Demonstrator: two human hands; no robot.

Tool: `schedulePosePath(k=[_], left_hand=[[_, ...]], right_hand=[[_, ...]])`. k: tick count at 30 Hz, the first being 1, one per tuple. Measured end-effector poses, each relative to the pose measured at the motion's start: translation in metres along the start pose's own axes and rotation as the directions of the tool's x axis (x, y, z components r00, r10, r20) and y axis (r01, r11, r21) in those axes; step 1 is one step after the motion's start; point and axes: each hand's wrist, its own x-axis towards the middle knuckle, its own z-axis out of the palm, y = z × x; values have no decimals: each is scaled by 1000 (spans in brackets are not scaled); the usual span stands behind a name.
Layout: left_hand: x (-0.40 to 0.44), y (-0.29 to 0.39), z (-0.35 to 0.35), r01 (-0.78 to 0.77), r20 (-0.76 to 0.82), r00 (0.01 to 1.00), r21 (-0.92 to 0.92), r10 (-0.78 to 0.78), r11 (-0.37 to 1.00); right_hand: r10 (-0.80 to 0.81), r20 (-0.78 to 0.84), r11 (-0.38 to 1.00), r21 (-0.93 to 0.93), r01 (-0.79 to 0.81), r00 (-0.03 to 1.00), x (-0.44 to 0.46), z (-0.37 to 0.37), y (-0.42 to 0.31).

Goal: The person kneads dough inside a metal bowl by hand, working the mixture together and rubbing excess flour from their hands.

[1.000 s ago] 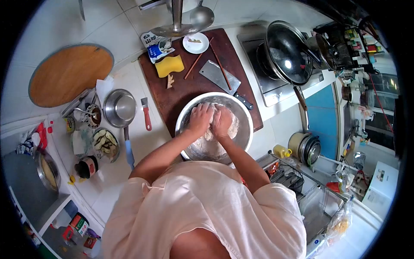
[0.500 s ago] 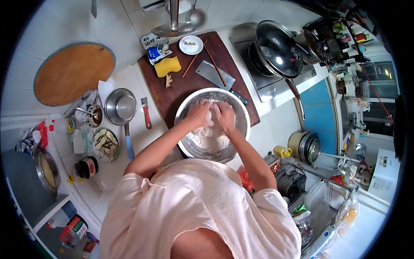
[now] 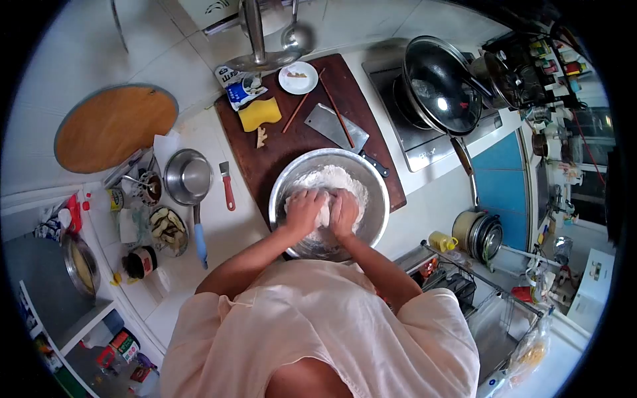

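My left hand (image 3: 306, 211) and right hand (image 3: 344, 211) are close together, with a pale lump of dough (image 3: 325, 211) showing between them. Both touch the dough, fingers bent and pressed into it; the fingertips are hidden, so I cannot tell how far either grip closes around it. The dough lies in the middle of a wide metal bowl (image 3: 383, 205), and loose white flour (image 3: 335, 178) spreads past my knuckles toward the far side of the bowl.

The bowl sits on the near end of a dark red-brown chopping board (image 3: 251, 171). Just beyond its far right rim is the black handle of a cleaver (image 3: 337, 126), whose blade points far and left. One chopstick (image 3: 337, 109) crosses the blade; another chopstick (image 3: 295, 113) lies just to the left of it. Farther left on the board are a knob of ginger (image 3: 261, 137), a yellow sponge (image 3: 260, 115) and a blue-and-white packet (image 3: 242, 87), with a small white plate (image 3: 285, 82) near the far edge.

To the left, on the white table (image 3: 232, 242), lie a red-handled scraper (image 3: 229, 192) and a blue-handled saucepan (image 3: 188, 176). Farther left and nearer stands a dark jar (image 3: 140, 263). On the right, a black wok (image 3: 431, 86) rests over the stove (image 3: 428, 158).
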Motion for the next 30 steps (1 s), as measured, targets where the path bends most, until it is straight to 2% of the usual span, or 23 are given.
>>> schedulePosePath(k=[3, 4, 5, 9, 10, 11, 14, 15, 16, 18, 21, 22, 24, 25, 27, 28, 30], left_hand=[[34, -9, -6, 86, 97, 991, 10, -86, 996], [41, -13, -4, 108, 134, 985, 12, -109, 994], [48, -16, 0, 111, 91, 990, 15, -112, 994], [62, -21, -2, 185, 130, 976, -60, -176, 981], [61, -22, -1, 151, 84, 986, -69, -145, 986], [59, -22, -2, 162, 112, 982, -67, -154, 985], [46, -14, -17, 151, 83, 987, -165, -139, 975], [36, -9, -22, 140, 65, 990, -216, -129, 966], [26, -6, -24, 179, 58, 984, -301, -170, 937], [9, -3, -30, 244, 48, 967, -456, -250, 856], [-3, 5, -36, 406, 159, 898, -657, -409, 636], [-9, 8, -38, 450, 203, 865, -717, -458, 532], [-25, -1, -12, 486, 337, 785, -856, -520, 179], [-32, -5, 1, 480, 414, 742, -877, -527, -14], [-37, -6, 9, 458, 469, 734, -876, -490, -152], [-37, -7, 9, 444, 493, 732, -868, -470, -220], [-35, -5, 6, 404, 478, 752, -878, -454, -256]], right_hand=[[105, 76, 994, -15, -104, 992, 28, 17, 29], [105, 47, 995, 1, -105, 993, 37, 19, 30], [108, 19, 994, 15, -109, 994, 42, 23, 31], [132, -10, 991, -17, -132, 991, 59, 31, 44], [144, -4, 989, -32, -144, 990, 57, 32, 44], [148, 29, 987, -67, -145, 989, 59, 29, 44], [192, 322, 919, 273, -286, 927, 65, -5, 29], [210, 405, 931, 195, -308, 890, 64, -26, 34], [214, 437, 901, 257, -349, 874, 60, -41, 45], [206, 498, 823, 377, -424, 843, 55, -63, 61], [364, 695, 398, 486, -778, 621, 55, -77, 68], [138, 779, 295, 558, -776, 612, 64, -91, 65], [132, 815, 277, 516, -810, 564, 74, -96, 71], [193, 825, 478, 394, -785, 532, 76, -102, 57], [322, 807, 780, 71, -622, 496, 82, -117, 18], [327, 831, 848, -47, -529, 450, 78, -96, 49], [142, 825, 978, -32, -205, 547, 74, -93, 72]])
